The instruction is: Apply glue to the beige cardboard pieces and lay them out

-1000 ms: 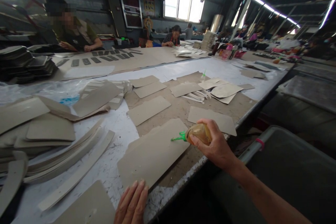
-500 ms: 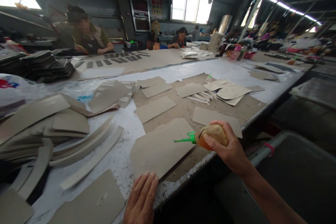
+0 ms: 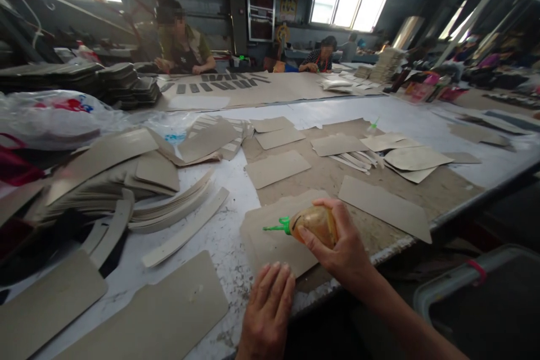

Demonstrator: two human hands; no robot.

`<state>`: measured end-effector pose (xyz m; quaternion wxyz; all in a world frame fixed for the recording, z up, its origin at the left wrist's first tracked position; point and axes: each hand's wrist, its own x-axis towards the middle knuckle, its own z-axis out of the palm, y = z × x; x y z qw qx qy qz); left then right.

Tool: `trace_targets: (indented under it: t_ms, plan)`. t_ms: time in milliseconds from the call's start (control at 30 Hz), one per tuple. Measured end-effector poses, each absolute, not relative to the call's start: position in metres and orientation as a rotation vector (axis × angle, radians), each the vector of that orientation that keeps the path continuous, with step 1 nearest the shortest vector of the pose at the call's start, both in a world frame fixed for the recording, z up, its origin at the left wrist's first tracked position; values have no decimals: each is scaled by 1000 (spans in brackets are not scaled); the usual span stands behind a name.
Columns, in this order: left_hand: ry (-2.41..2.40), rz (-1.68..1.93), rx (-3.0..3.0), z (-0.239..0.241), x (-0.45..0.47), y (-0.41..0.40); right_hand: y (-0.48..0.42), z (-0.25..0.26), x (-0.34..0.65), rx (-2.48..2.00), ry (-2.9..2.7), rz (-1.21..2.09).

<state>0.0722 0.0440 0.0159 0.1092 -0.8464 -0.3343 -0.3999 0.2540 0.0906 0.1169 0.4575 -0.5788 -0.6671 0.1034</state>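
My right hand (image 3: 343,244) is wrapped round a squeeze glue bottle (image 3: 314,226) with amber contents and a green nozzle pointing left. The bottle is tilted on its side above a grey-beige cardboard panel (image 3: 261,236) near the table's front edge. Whether the nozzle tip touches the panel, I cannot tell. My left hand (image 3: 270,304) lies flat, fingers stretched out, with its fingertips on the panel's near edge. Another cardboard panel (image 3: 169,309) lies to the left of that hand, with a small pale mark on it. Part of the panel is hidden behind the bottle and my right hand.
Curved cardboard strips (image 3: 185,230) and a stack of panels (image 3: 113,180) lie at the left. More flat pieces (image 3: 278,169) lie beyond my hands. A lidded grey bin (image 3: 485,292) stands right, below the table edge. Co-workers (image 3: 181,45) sit across the table.
The view has swung left, so the scene sits further right. My right hand has brought the bottle leftward over the panel, nearer my left hand. My left hand still rests on the panel's edge.
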Motion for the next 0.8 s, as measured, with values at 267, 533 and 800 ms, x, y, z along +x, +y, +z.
trace_targets:
  t_ms: [267, 533, 800]
  plan:
    - [-996, -1220, -2481, 17, 74, 45, 98, 117, 243, -1416, -1756, 249]
    - [-962, -1111, -2534, 4, 68, 43, 97, 120, 264, -1489, -1757, 123]
    - [-958, -1121, -2501, 5, 69, 48, 98, 119, 293, -1591, -1689, 40]
